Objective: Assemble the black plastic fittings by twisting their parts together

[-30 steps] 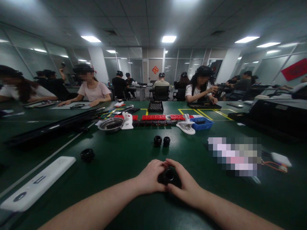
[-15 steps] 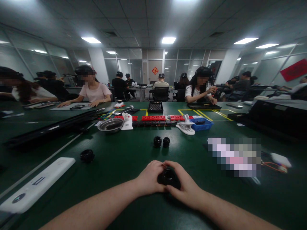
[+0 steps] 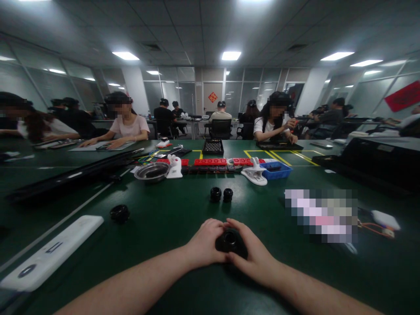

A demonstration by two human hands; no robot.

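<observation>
Both of my hands rest on the green table [image 3: 183,210] close to me, wrapped around one small black round part [image 3: 230,239] with a hole in its top. My left hand [image 3: 206,243] curls round its left side. My right hand [image 3: 254,253] cups its right side, fingers closed over it. Two more black round parts [image 3: 221,194] stand side by side a little farther out. Another black ring-shaped part [image 3: 120,212] lies off to the left.
A white flat device [image 3: 49,253] lies at the near left. Farther out sit a metal bowl [image 3: 151,171], white clips [image 3: 255,171], a blue tray [image 3: 276,169], red-and-black strips [image 3: 211,162] and a black tray [image 3: 212,146]. Other people sit at tables beyond.
</observation>
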